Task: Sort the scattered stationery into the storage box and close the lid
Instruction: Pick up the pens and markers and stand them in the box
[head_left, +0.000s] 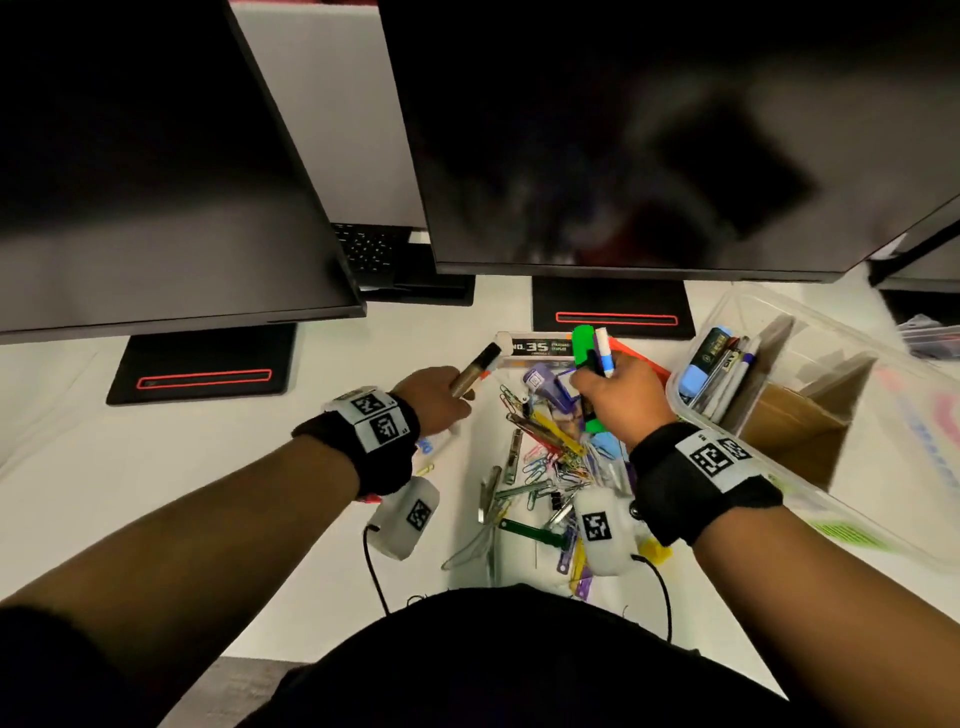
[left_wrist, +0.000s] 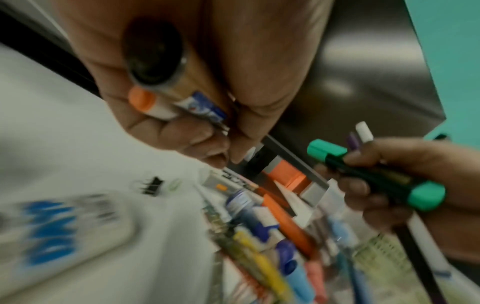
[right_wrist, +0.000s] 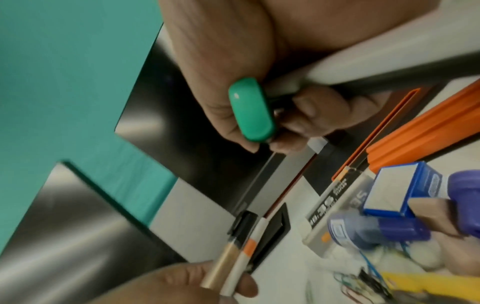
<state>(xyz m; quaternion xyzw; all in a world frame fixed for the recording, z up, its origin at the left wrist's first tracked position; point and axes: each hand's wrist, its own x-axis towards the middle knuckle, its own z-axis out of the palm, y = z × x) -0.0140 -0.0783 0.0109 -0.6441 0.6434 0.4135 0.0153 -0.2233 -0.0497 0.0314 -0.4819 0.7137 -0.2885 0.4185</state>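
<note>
Fingers (head_left: 597, 382) near storage box (head_left: 810, 441) (pens (head_left: 719, 374) inside)

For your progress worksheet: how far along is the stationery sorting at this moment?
Done: some pens and a highlighter already stand in the storage box. In hand: the left hand holds a gold marker; the right hand holds a green highlighter. Left: the paper clips and staples box on the desk. No lid is on the box.

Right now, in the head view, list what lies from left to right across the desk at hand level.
Left monitor base → left hand holding a gold marker → staples box → right hand holding a green highlighter → storage box with pens in its left compartment.
</note>
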